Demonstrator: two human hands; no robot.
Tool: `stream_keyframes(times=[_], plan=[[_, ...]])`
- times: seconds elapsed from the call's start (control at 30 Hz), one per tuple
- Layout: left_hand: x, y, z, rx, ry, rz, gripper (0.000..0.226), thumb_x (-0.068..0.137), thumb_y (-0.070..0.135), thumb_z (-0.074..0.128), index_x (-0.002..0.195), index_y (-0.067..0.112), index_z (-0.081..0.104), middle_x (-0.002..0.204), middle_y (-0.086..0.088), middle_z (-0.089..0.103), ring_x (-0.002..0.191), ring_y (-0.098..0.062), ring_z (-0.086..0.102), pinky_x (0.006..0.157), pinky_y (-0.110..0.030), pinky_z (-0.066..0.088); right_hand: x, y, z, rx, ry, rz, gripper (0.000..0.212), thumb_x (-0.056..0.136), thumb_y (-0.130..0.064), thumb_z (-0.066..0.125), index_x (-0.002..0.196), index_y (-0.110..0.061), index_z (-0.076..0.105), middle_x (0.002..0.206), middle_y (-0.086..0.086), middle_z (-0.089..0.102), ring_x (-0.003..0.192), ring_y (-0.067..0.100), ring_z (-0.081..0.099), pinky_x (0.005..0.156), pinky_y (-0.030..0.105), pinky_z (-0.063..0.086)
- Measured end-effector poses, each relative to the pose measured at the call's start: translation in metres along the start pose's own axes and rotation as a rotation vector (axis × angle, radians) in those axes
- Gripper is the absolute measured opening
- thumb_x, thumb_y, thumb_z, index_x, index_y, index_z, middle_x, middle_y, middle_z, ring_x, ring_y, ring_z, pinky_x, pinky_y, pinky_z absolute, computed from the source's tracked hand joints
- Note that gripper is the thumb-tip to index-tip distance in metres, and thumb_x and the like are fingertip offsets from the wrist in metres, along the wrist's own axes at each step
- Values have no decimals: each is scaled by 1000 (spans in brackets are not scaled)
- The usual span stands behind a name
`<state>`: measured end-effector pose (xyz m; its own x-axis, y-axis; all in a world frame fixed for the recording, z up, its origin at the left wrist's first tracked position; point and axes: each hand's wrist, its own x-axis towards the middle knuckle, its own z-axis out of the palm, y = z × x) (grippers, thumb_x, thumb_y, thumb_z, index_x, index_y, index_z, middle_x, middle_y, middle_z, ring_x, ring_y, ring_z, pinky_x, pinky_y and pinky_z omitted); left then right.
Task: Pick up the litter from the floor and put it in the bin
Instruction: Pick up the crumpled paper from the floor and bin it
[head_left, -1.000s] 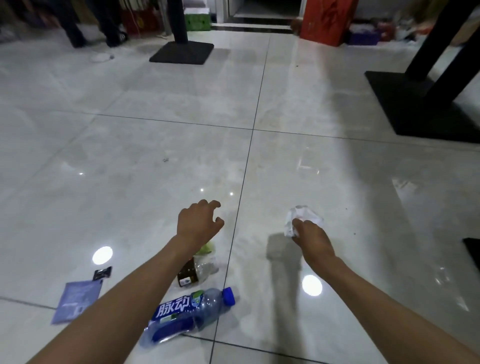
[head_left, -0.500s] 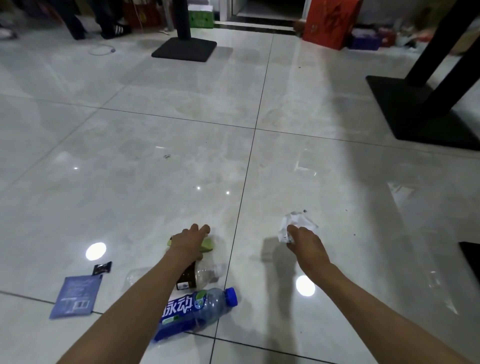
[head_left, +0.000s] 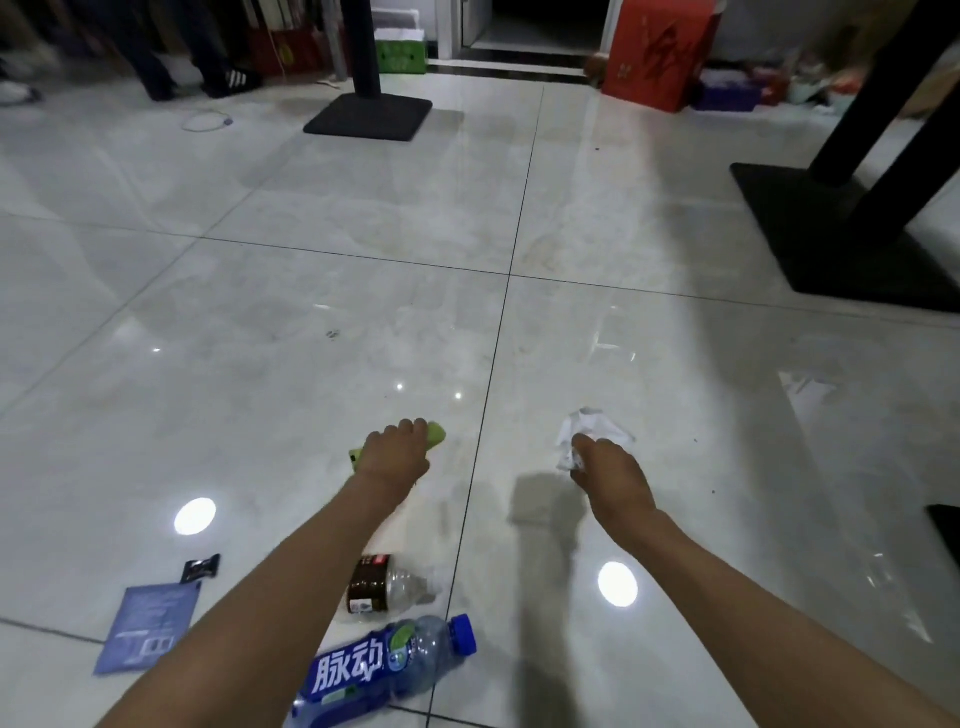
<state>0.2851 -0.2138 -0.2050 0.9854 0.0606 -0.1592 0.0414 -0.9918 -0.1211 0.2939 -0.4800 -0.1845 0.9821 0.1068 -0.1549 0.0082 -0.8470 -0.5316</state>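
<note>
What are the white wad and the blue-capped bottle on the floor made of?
White wad: likely tissue or thin paper, matte, with soft crumpled folds. Blue-capped bottle: clear glossy plastic, see-through near the neck, with a printed blue label.

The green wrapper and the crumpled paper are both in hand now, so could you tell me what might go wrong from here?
1. The left hand covers most of the green wrapper; only its ends show, so the hold may be loose and it could slip.
2. The right hand pinches just the near edge of the crumpled paper, which might tear or drop.
3. Both hands are full while two bottles and a blue packet remain, and no bin is in view.
</note>
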Motion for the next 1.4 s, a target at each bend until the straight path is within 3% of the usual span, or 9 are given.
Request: stream_keyframes(times=[0.07,0.17,0.27,0.37,0.53,0.7,0.9,1.2,1.4], plan=[[5,2,-33,9,8,-11,38,89,20,51,125,8,45,113,-8,59,96,-27,62,68,-33,38,12,-16,-23,67,38,37,18,95,-10,50,97,-23,38,92,5,46,81,22,42,62,21,31],[3,3,-93,35,107,19,34,94,23,53,124,10,45,104,-5,62,87,-25,65,59,-31,32,12,-54,-63,40,25,16,16,92,-13,52,91,-26,43,87,7,47,79,23,44,81,16,22],[-7,1,-175,112,72,42,58,54,33,89,101,12,61,68,2,60,49,-15,59,44,-24,21,2,-99,-126,-144,93,-73,18,78,-30,48,66,-22,59,71,6,55,66,26,46,63,35,36],[-16,-14,-261,110,127,14,68,29,26,93,90,14,67,53,6,51,35,-10,48,41,-21,13,-6,-157,-205,-317,-15,-143,15,88,-17,50,101,-18,58,94,13,59,76,29,53,66,31,38],[-50,-35,-454,267,171,-23,69,72,16,76,128,5,37,85,3,62,67,-12,65,48,-25,32,-21,-256,-344,-376,-3,-73,45,86,-3,56,128,-12,41,116,12,53,108,31,53,73,32,37],[-81,-72,-618,217,177,-90,54,86,24,68,128,8,40,87,2,62,67,-15,65,41,-26,18,-41,-361,-482,-421,37,-86,43,86,-6,54,127,-12,42,117,12,53,109,31,52,74,32,36],[-119,-104,-769,188,210,-62,58,86,2,57,137,4,28,104,-2,59,87,-17,64,62,-28,40,-93,-467,-613,-362,17,-61,40,84,-12,58,121,-10,42,116,12,53,109,33,53,72,31,37],[-213,-120,-920,128,310,-41,71,86,3,57,146,9,20,106,-2,62,85,-19,66,48,-28,29,-180,-553,-747,-378,147,-88,37,83,-8,56,118,-11,42,115,12,52,105,32,54,70,33,37],[-298,-124,-963,56,409,-85,55,92,7,48,142,11,26,101,-5,65,83,-24,66,54,-32,36,-255,-585,-777,-402,181,-157,40,83,-12,60,119,-11,43,116,13,52,109,32,51,72,34,38]])
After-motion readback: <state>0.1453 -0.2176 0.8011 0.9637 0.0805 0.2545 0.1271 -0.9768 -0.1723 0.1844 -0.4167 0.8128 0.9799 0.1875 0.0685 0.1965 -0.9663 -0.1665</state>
